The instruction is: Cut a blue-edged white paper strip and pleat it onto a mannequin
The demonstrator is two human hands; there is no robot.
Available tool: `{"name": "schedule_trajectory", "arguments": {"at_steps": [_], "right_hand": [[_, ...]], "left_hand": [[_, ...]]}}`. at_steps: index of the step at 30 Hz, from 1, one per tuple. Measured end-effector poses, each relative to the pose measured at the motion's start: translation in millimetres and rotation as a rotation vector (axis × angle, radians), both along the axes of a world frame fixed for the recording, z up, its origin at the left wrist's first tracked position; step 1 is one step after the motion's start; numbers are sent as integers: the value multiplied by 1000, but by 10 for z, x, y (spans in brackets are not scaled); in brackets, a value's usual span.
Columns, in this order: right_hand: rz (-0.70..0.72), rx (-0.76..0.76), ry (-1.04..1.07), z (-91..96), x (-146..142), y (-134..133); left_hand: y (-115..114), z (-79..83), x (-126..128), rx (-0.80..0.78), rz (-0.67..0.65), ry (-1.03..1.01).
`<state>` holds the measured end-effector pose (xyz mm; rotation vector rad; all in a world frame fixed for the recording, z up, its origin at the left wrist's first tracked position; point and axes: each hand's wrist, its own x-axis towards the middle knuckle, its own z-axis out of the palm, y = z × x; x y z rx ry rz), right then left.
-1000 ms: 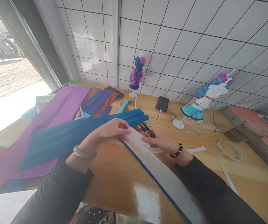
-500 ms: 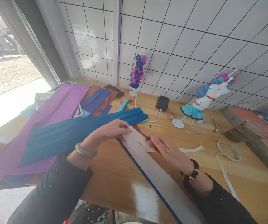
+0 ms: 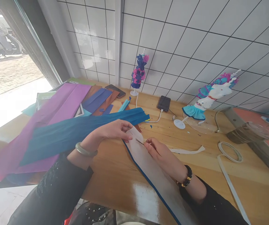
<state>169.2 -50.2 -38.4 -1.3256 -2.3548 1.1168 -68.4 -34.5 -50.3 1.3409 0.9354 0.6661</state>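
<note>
A long white strip of paper (image 3: 148,165) with a blue edge runs slantwise toward the table's front edge. My left hand (image 3: 112,131) is closed at its far end, thumb and fingers pinching the left edge. Over the strip's right side, my right hand (image 3: 159,153) holds thin dark tweezers (image 3: 140,142), their two points slightly apart and close to the white surface near my left thumb. A narrow white curled strip (image 3: 190,150) lies on the table beyond my right hand.
Blue crepe paper (image 3: 61,134) and purple paper (image 3: 54,103) are piled at left. Two small dress forms (image 3: 138,75) (image 3: 209,97) stand by the tiled wall. A charging phone (image 3: 164,103) lies between them. A tape roll (image 3: 230,152) rests at right, its tail unrolled.
My right hand has shifted left and slightly down, and the tweezers now point at the strip near my left thumb. The loose-looking white flap by the right hand no longer shows.
</note>
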Motion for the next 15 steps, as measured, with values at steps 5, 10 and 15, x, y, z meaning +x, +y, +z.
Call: {"name": "schedule_trajectory", "arguments": {"at_steps": [5,10,15], "right_hand": [[-1,-1,14,15,-19,-6],[-25,-6,-28,55,14,-22],[-29,5,12,6,7,-29]], "left_hand": [[0,-4,6,54,-15,18],[0,-3,-4,38,17,22],[-4,-5,9,41,0,-1]]}}
